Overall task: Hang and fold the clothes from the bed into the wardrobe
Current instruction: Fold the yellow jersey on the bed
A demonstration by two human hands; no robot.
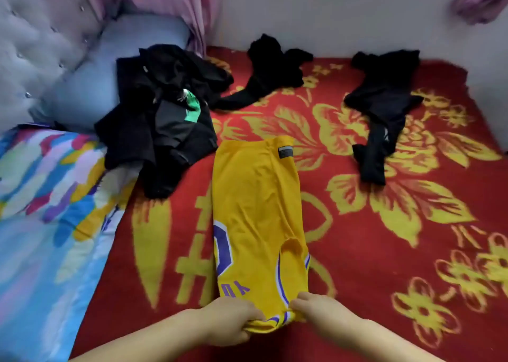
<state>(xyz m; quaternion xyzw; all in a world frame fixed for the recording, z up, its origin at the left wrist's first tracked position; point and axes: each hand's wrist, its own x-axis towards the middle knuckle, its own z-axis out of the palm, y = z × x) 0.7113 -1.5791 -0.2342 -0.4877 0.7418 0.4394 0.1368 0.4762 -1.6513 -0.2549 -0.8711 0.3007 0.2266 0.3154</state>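
Head view: a yellow jersey (pixel 255 213) lies folded lengthwise into a narrow strip on the red blanket (pixel 384 265), running away from the person. Purple lettering and a purple-and-white trim show near its close end. The left hand (pixel 231 323) grips that end, fingers curled round the bunched fabric. The right hand (pixel 319 310) pinches the trimmed edge beside it, fingertips closed on the cloth. The two hands sit close together, both on the jersey.

Beyond the jersey, to the left, a black pile (pixel 162 114) with a green patch rests partly on a blue pillow (pixel 115 64). Two more black garments lie well apart near the wall: one (pixel 272 70) in the middle, one (pixel 382 108) to the right. A colourful quilt (pixel 49 196) covers the left side, under a tufted headboard (pixel 38 37) and pink curtain (pixel 170 1).
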